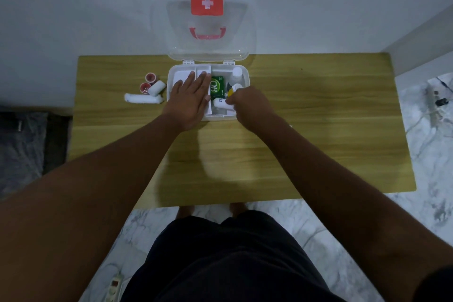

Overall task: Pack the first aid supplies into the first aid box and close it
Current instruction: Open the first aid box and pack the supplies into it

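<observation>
The white first aid box [245,76] stands open on the wooden table, its clear lid [207,29] with a red cross label upright against the wall. My left hand [190,98] lies flat, fingers spread, on the white tray in the box's left half. My right hand [247,104] is closed on a small white tube [219,103] low in the right half, beside a green packet [216,87] and white bottles [236,73]. Left of the box lie two red-cored tape rolls [147,82] and two white bandage rolls [143,98].
The table [318,117] stands against a white wall. A power strip [113,287] lies on the marble floor near my feet, cables and a device [438,100] lie on the floor at right, and dark fabric [22,144] sits at left.
</observation>
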